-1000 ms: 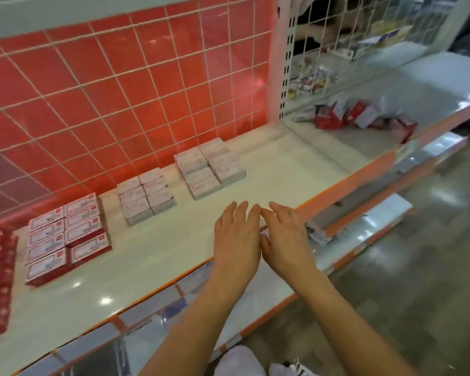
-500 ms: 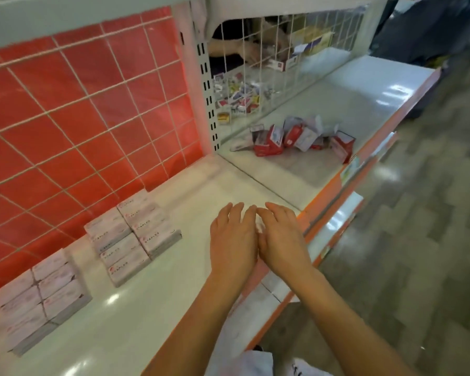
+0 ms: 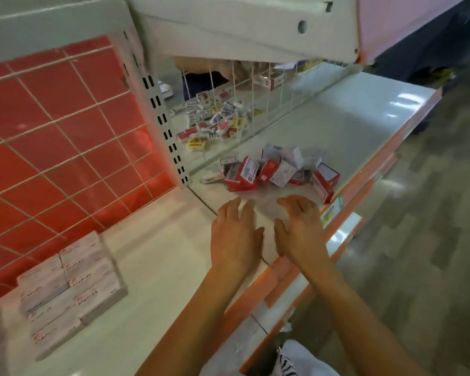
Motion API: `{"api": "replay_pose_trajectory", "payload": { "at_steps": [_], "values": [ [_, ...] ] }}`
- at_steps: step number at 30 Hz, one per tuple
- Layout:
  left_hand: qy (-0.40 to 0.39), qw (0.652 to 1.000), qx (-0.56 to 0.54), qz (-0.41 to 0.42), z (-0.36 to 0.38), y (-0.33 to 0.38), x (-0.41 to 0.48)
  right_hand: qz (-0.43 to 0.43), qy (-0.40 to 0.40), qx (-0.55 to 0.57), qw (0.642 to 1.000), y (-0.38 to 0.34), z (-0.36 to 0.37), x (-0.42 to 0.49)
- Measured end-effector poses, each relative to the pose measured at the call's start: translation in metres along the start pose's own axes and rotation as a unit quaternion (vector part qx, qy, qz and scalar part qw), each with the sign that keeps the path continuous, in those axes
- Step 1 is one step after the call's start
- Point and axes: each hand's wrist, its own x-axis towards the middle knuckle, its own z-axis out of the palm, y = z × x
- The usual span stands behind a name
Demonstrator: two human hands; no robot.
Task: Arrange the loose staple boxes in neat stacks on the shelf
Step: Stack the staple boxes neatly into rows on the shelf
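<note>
Hands: both of mine are stretched out palm down over the shelf (image 3: pixel 152 267), side by side with a narrow gap between them.
Left hand (image 3: pixel 235 237): fingers nearly straight and a little spread, nothing in it. It lies over the seam where two shelf sections meet. I cannot tell whether it touches the surface.
Right hand (image 3: pixel 299 232): fingers loosely bent and spread, nothing in it. It is near the orange front edge (image 3: pixel 364 183) of the shelf.
Loose staple boxes (image 3: pixel 277 172): red-and-white boxes tumbled in a heap at all angles on the right-hand shelf section. They reach from mid-depth to the front edge, just beyond my fingertips and not touched by either hand.
Stacked staple boxes (image 3: pixel 73 289): pale boxes squared up in a neat block of two columns. They sit at the back of the left-hand shelf section, well apart from my hands.
Red back panel (image 3: pixel 52 145): crossed by a pale wire grid, it stands behind the stacked block.
Upright post (image 3: pixel 158 109): slotted and white, it stands at the back where the two sections meet.
Wire mesh (image 3: pixel 242 104): forms the back of the right-hand section. A jumble of small packets (image 3: pixel 217 120) lies behind it.
Upper shelf (image 3: pixel 228 23): white, overhanging the top of the view.
Floor (image 3: pixel 432 240): grey, to the right past the front edge.
</note>
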Motion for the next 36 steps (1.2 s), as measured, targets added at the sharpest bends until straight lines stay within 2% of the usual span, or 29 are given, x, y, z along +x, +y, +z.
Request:
{"api": "replay_pose_trajectory", "payload": {
  "at_steps": [4,7,11,13,16,19,21,27,36],
  "values": [
    [0.056,0.998,0.004,-0.039,0.01,0.018,0.03,-0.013,0.031,-0.006,0.999,0.049,-0.011,0.052],
    [0.091,0.993,0.016,-0.069,0.01,0.023,0.055,-0.026,0.091,-0.005,0.996,0.079,-0.016,0.083],
    [0.156,0.986,0.004,-0.067,0.004,0.01,0.098,0.018,0.072,0.038,0.997,0.113,-0.005,0.115],
    [0.104,0.99,0.021,-0.094,-0.002,0.003,0.121,0.06,-0.002,0.052,0.997,0.119,0.0,0.129],
    [-0.033,0.99,0.076,-0.117,-0.004,-0.01,0.157,0.099,-0.103,0.052,0.988,0.118,0.006,0.145],
    [-0.105,0.989,0.062,-0.085,0.002,-0.019,0.175,0.092,-0.169,0.023,0.981,0.117,0.011,0.155],
    [-0.148,0.983,0.031,-0.101,0.007,-0.025,0.176,0.073,-0.221,0.0,0.973,0.116,0.016,0.162],
    [-0.149,0.981,0.027,-0.123,0.008,-0.024,0.169,-0.018,-0.259,-0.004,0.966,0.112,0.022,0.172],
    [-0.103,0.989,0.002,-0.104,0.004,-0.042,0.133,-0.075,-0.298,0.041,0.951,0.089,0.026,0.163]
  ]
}}
